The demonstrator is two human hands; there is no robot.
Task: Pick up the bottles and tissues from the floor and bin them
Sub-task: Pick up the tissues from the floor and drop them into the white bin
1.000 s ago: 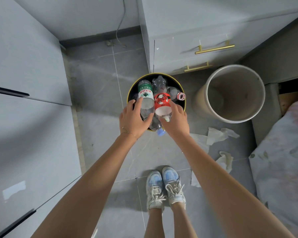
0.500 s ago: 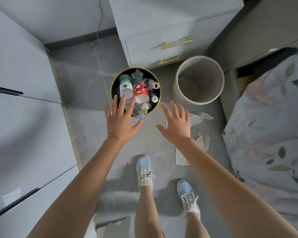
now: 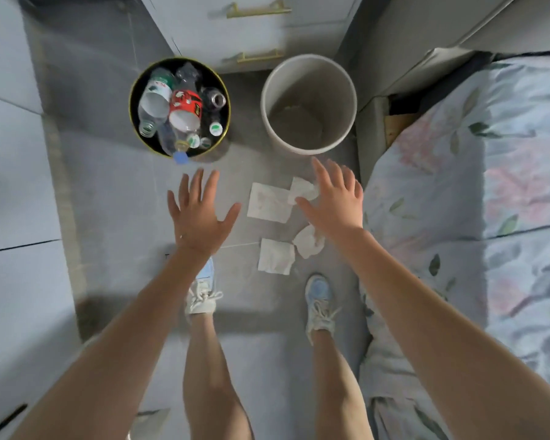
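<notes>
Both hands hover palm-down over the floor [image 3: 115, 201], fingers spread and holding nothing: the left hand [image 3: 200, 214] nearer the black bin [image 3: 134, 90], the right hand [image 3: 334, 201] above the tissues [image 3: 269, 203], which lie between the hands and feet. Beyond, the black bin is packed with bottles [image 3: 185, 109]; beside it the white bin [image 3: 308, 103] looks nearly empty, drawers [image 3: 251, 30] behind both

Home bedroom. Bed [image 3: 489, 198] with floral, leaf-print cover along right side. Pale grey drawer unit [image 3: 254, 30] with brass bar handles [image 3: 258, 11] at top. Flat grey wardrobe fronts [image 3: 10, 185] with dark pulls at left. Grey tiled floor [image 3: 115, 198] between. Two small household bins side by side: black bin [image 3: 134, 90], beige bin [image 3: 308, 147]. Bare legs, sneakers [image 3: 319, 300].
</notes>
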